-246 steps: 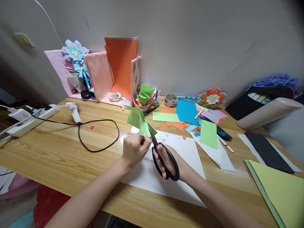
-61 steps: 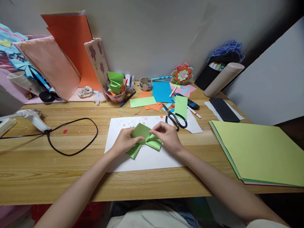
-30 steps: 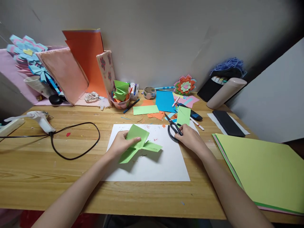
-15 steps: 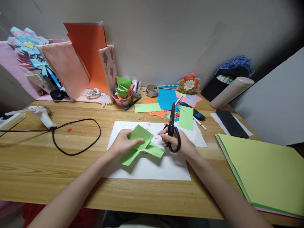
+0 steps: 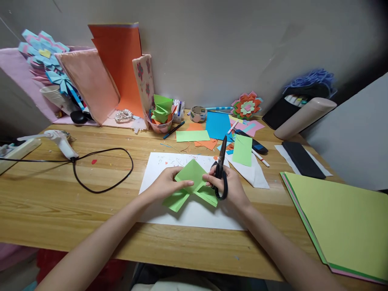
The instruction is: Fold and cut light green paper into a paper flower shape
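A folded light-green paper bow (image 5: 192,174), with a squarish upper part and two flaps below, is held above a white sheet of paper (image 5: 194,216). My left hand (image 5: 169,184) grips its left side, thumb across the front. At the right edge of the folded paper, the fingertips of my right hand (image 5: 232,184) touch or pinch it. Black-handled scissors (image 5: 222,157) are also in my right hand, blades pointing up and away. Small coloured specks lie on the white sheet's far part.
Behind the sheet lie green strips (image 5: 192,136), a blue paper square (image 5: 217,124), orange scraps and a tape roll (image 5: 198,113). A glue gun (image 5: 62,143) with a looped cord is at left. At right are a phone (image 5: 303,159) and stacked coloured paper (image 5: 339,218).
My right hand has come to the folded paper's right edge, still holding the scissors. The paper has turned slightly, and the whole view has shifted a little.
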{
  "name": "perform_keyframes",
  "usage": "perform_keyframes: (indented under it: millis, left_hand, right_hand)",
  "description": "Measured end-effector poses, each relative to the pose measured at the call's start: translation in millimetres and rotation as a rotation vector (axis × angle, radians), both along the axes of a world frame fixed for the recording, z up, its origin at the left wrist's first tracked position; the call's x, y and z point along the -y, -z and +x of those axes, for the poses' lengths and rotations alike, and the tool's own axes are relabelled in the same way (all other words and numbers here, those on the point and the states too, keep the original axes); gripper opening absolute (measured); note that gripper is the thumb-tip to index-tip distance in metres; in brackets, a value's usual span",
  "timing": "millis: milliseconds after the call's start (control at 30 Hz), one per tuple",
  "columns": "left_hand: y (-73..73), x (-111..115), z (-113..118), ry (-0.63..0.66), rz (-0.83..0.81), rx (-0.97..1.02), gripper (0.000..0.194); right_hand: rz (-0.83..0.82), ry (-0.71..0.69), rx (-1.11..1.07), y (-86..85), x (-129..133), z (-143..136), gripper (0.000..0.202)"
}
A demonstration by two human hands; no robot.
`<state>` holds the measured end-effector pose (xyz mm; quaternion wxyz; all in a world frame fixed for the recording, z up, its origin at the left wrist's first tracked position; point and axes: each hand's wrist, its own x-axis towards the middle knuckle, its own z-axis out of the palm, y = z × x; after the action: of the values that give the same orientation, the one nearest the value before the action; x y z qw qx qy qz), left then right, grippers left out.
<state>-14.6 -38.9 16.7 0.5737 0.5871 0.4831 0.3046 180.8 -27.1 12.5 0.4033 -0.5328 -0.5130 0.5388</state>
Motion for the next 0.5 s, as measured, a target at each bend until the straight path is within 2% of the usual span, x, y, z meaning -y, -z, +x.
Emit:
perform_keyframes:
  millis: [100,200,500]
  left_hand:
    - [-2.2,-0.6,-4.3,0.101,-0.055,0.1,0.035]
    - [-3.4,-0.7,-6.3,0.15,-0.076,0.118,0.034]
    - [-2.5,-2.2,-6.5,0.156,-0.086,0.122,0.029]
  right_hand:
    - [-0.011,0.005,0.0,3.2,-1.7,1.9,0.036]
    - [-0.019,0.003,-0.018,5.6,-2.5,2.8,0.037]
    - [-0.048,-0.013,-0.03,7.3,-1.4,2.6,0.037]
